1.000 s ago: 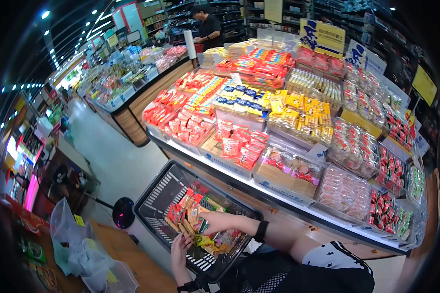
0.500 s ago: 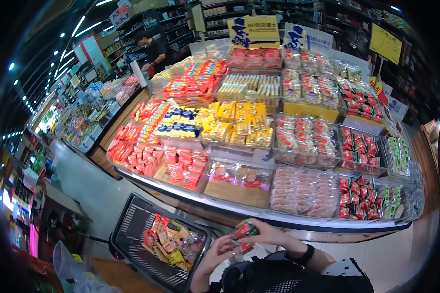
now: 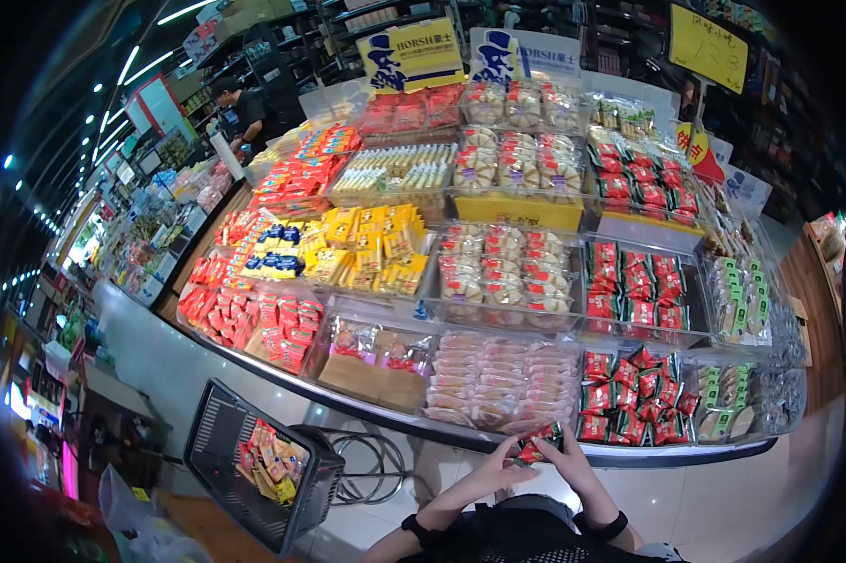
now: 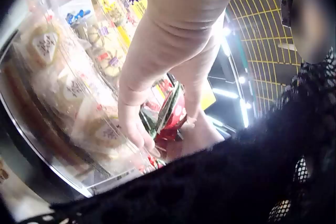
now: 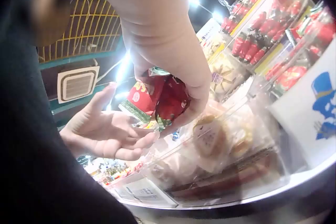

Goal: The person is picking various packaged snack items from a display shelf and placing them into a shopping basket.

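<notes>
The right hand (image 5: 181, 61) holds a red-and-green packet (image 5: 149, 95) in a narrow grip, at the near edge of the display table (image 3: 685, 456). The left hand (image 5: 113, 128) lies loosely spread, fingers close beside it. Similar packets (image 3: 634, 396) fill a bin beyond; a black basket (image 3: 318, 490) of snacks sits to the left.

red packet (image 5: 149, 98) partly hidden by hands (image 5: 177, 58), clear bags (image 3: 130, 502) cut off below
</notes>
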A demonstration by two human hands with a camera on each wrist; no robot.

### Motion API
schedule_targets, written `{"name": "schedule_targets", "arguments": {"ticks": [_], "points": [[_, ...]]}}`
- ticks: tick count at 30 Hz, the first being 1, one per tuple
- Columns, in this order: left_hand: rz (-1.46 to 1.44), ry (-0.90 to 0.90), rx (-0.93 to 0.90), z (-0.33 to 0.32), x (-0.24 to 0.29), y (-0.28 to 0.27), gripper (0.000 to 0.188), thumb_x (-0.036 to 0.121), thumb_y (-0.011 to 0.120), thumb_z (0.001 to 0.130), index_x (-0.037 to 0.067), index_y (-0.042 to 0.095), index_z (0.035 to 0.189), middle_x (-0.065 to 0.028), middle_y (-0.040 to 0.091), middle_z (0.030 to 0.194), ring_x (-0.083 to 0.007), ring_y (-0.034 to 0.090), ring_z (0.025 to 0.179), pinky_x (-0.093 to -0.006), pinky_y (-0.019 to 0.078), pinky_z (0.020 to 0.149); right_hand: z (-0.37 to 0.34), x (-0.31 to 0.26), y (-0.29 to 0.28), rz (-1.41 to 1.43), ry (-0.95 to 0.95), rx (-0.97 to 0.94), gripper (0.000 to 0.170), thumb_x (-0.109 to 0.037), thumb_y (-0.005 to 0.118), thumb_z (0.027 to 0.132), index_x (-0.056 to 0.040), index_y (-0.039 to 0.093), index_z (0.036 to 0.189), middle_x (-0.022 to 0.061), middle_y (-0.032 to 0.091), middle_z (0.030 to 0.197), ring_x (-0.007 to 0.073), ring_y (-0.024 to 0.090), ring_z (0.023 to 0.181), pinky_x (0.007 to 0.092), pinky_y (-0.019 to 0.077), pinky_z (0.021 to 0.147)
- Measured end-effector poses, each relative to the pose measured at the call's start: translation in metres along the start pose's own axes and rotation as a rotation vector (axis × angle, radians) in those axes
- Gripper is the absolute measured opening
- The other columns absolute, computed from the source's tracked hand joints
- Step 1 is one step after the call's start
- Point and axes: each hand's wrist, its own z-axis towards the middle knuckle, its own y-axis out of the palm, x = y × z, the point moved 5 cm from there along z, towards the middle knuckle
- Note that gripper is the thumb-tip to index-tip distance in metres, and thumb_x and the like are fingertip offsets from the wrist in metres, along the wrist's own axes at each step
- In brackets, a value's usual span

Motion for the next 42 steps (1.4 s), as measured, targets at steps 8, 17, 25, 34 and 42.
{"name": "schedule_targets", "arguments": {"ticks": [8,17,25,34,42], "points": [[0.155,0.132,0.111,0.035,0.006,0.012,0.058,0.006,0.065,0.075,0.007,0.034,0.124,-0.0099,0.05,0.107,-0.0138,0.052,0.094,-0.0269,0.0428,0.08,0.002,-0.03,-0.038,-0.439,-0.135,-0.04,0.057,-0.026,0.065,0.075,0.0014,0.04,0.118,0.0165,0.055,0.101,0.0222,0.055,0.094,0.0302,0.042,0.08],[0.344,0.256,0.11,0.074,0.04,0.048,0.05,0.004,0.064,0.074,0.007,0.041,0.119,-0.0096,0.054,0.103,-0.0134,0.055,0.091,-0.0269,0.0443,0.079,-0.002,-0.035,-0.095,-0.412,-0.183,0.11,0.057,-0.024,0.068,0.072,-0.0029,0.043,0.119,0.0129,0.052,0.108,0.0181,0.053,0.089,0.0275,0.0427,0.075],[0.223,0.232,-0.14,0.122,0.031,0.096,0.056,-0.006,0.059,0.073,0.004,0.035,0.122,-0.008,0.046,0.114,-0.0142,0.047,0.104,-0.0291,0.0369,0.091,-0.016,-0.023,-0.153,-0.263,-0.285,0.213,0.057,-0.009,0.071,0.067,-0.0061,0.045,0.118,0.0085,0.049,0.118,0.0197,0.045,0.111,0.0313,0.0345,0.093],[0.647,0.378,0.053,0.138,0.007,0.085,0.056,0.003,0.057,0.076,0.003,0.029,0.125,-0.0172,0.045,0.117,-0.0247,0.054,0.097,-0.0343,0.0418,0.084,0.004,-0.004,-0.153,-0.733,-0.388,0.308,0.043,-0.009,0.065,0.068,-0.0075,0.054,0.109,0.0102,0.054,0.108,0.0276,0.048,0.103,0.0354,0.0378,0.088],[1.06,0.554,-0.089,0.094,0.01,0.087,0.042,0.011,0.058,0.075,0.004,0.041,0.113,-0.0172,0.038,0.122,-0.0328,0.04,0.112,-0.0403,0.0332,0.094,0.004,0.007,-0.117,-1.319,-0.375,0.259,0.053,-0.032,0.057,0.076,-0.0088,0.043,0.121,0.0069,0.043,0.125,0.0296,0.034,0.118,0.043,0.0242,0.098]]}}
